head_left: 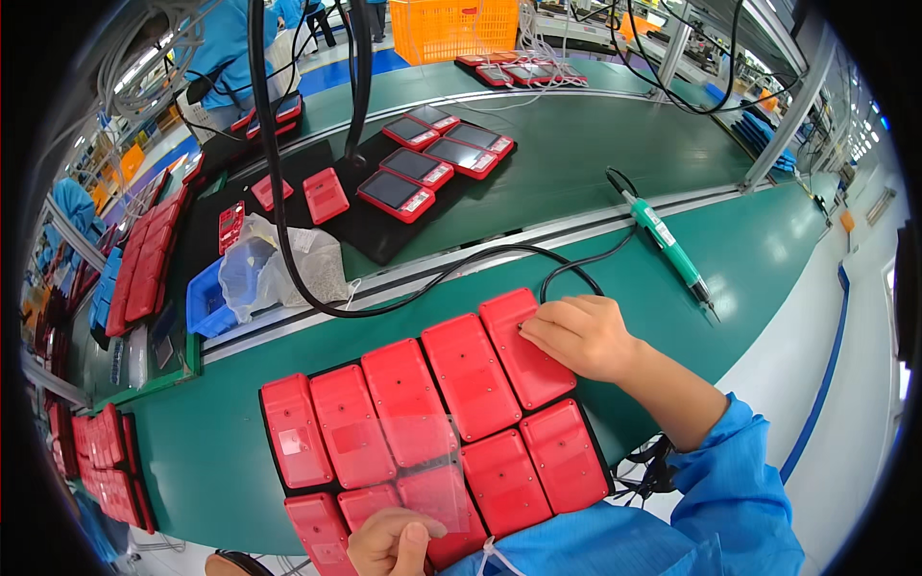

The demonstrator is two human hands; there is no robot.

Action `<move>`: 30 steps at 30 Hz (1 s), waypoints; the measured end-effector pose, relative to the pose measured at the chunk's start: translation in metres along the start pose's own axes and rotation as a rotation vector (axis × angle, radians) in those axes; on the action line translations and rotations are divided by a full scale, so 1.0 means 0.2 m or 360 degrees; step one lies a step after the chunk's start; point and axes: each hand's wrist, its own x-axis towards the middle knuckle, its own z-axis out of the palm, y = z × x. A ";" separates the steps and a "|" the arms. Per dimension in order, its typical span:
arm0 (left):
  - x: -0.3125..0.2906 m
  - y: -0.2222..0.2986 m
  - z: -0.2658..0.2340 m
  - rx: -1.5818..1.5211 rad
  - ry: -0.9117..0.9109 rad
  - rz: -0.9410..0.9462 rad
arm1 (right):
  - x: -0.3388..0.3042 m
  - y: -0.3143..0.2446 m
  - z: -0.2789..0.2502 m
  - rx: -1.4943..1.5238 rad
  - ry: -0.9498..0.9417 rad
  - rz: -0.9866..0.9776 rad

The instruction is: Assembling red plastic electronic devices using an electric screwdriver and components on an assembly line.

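Red handheld devices [468, 384] lie back side up in two rows on a black mat, edge to edge, with small screws in their backs. At the lower middle, my left hand [389, 542] is closed on a clear plastic sheet [432, 490] by its near edge; the sheet overlaps several devices, which show through it. My right hand [581, 336] rests over the far right device [523, 350], thumb and fingers pinched together against its back. Whatever is between those fingertips is too small to make out.
A green electric screwdriver [663, 240] lies to the right on the green bench, its black cable [461, 259] looping across. Beyond the metal rail are a blue bin [206, 298] with a plastic bag and devices with screens [413, 168]. More red devices [108, 461] lie left.
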 end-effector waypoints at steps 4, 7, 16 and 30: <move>0.00 0.00 -0.02 -0.0023 -0.0035 -0.0012 | 0.01 -0.01 0.00 0.0021 -0.0091 -0.0039; 0.00 0.01 -0.02 -0.0030 -0.0054 -0.0029 | 0.02 0.00 0.00 0.0015 -0.0106 -0.0061; 0.01 0.00 -0.03 -0.0114 -0.0109 -0.0015 | 0.02 0.00 -0.02 -0.0004 -0.0210 -0.0104; 0.00 0.01 -0.02 -0.0138 -0.0095 -0.0039 | 0.05 -0.03 -0.06 0.0085 -0.0361 -0.0034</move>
